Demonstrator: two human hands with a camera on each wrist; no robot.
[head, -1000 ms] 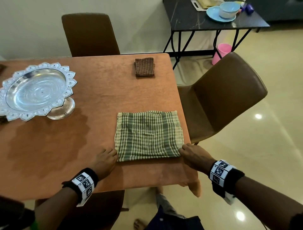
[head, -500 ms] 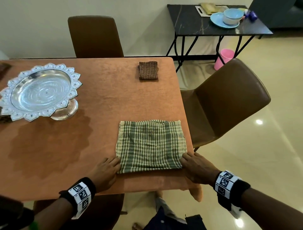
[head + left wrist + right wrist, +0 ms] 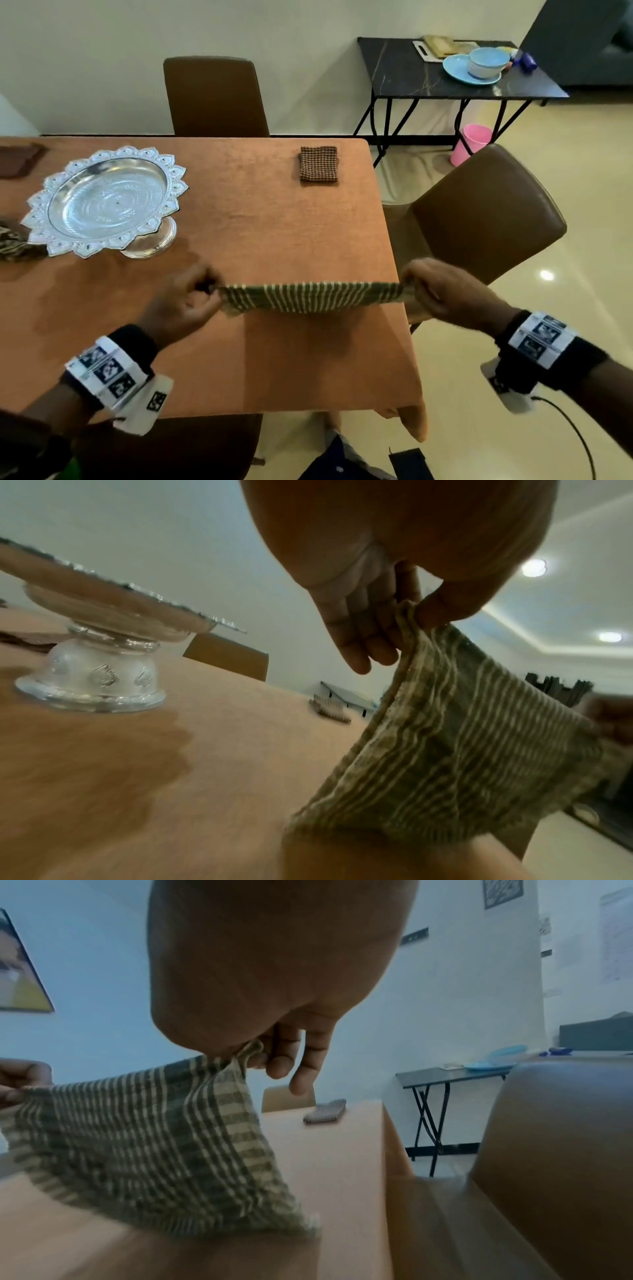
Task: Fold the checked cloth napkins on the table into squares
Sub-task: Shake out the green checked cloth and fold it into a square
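The green checked napkin [image 3: 310, 297] hangs stretched between my two hands, lifted above the orange table [image 3: 281, 219]. My left hand [image 3: 185, 301] pinches its left top corner between thumb and fingers, as the left wrist view shows at the napkin [image 3: 455, 750] below the left hand [image 3: 404, 607]. My right hand [image 3: 442, 291] pinches the right top corner; the right wrist view shows the napkin [image 3: 154, 1139] drooping from the right hand [image 3: 253, 1050]. A brown checked napkin [image 3: 318, 163], folded into a small square, lies at the table's far right.
A silver footed platter [image 3: 102, 202] stands at the left of the table. Brown chairs stand behind [image 3: 214, 97] and to the right [image 3: 479, 212]. A black side table [image 3: 445, 78] with blue dishes stands by the wall, a pink bucket [image 3: 471, 144] under it.
The green napkin lay flat with my hands at its near corners. Now both hands have pinched its corners and lifted it off the table, so it hangs between them.
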